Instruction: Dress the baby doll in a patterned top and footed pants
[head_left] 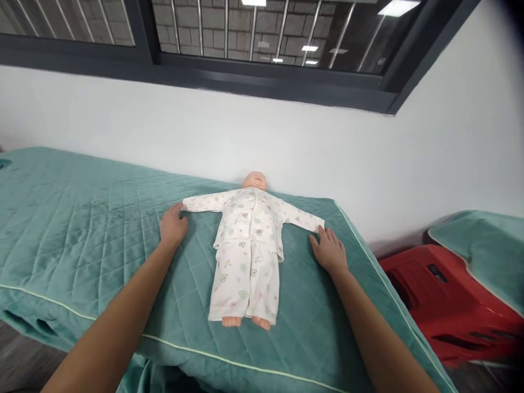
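A baby doll lies on its back on a green quilted bed cover, its head towards the wall. It wears a white printed top and matching trousers; bare toes show below the trouser legs. Both sleeves stretch out sideways, and no doll hands show at the cuffs. My left hand rests on the cover with its fingertips at the end of the left-side sleeve, thumb apart. At the right-side cuff, my right hand touches the sleeve end with fingers extended and thumb apart.
Behind the bed stands a white wall with a dark-framed, barred window above. To the right is a red plastic bed frame under another green cover. The near bed edge has light piping.
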